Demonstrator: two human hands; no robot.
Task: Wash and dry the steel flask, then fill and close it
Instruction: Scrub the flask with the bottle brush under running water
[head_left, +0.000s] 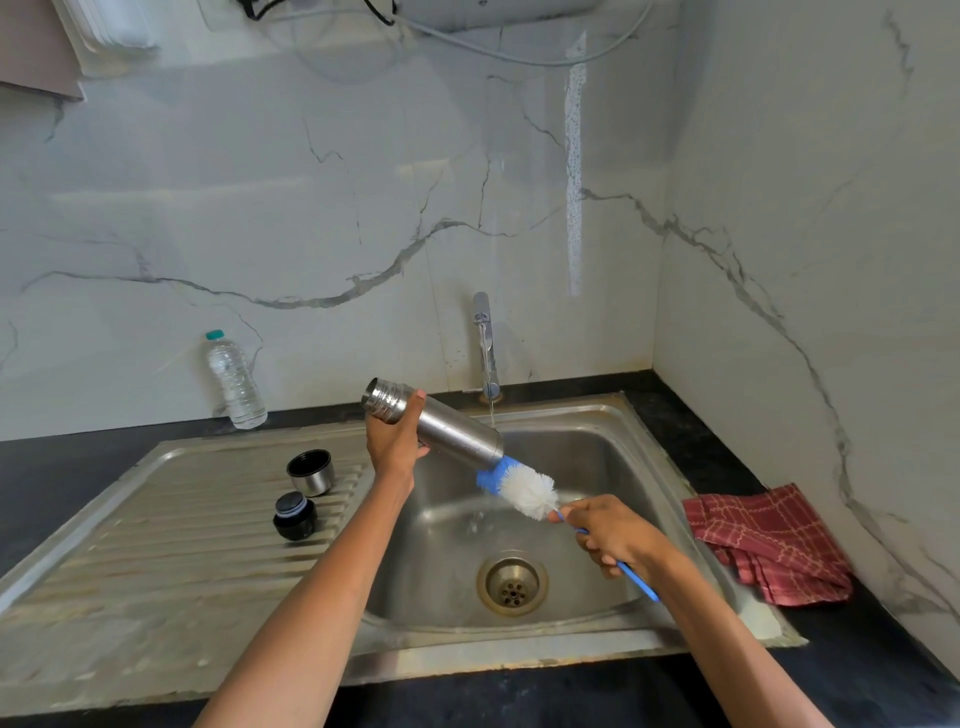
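My left hand (396, 441) grips the steel flask (457, 434) near its threaded neck and holds it tilted over the sink basin (587, 447), open mouth up to the left. My right hand (613, 535) grips the blue handle of a bottle brush (524, 488), whose white and blue bristles touch the flask's bottom end. Water runs from the tap (485, 343) onto that end. The flask's steel cup (310, 472) and black stopper (294, 516) stand on the drainboard (156, 545).
A clear plastic water bottle (235, 382) with a teal cap stands on the dark counter by the wall, left of the tap. A red checked cloth (769, 545) lies on the counter right of the sink. The drain (511, 584) sits in the middle of the basin.
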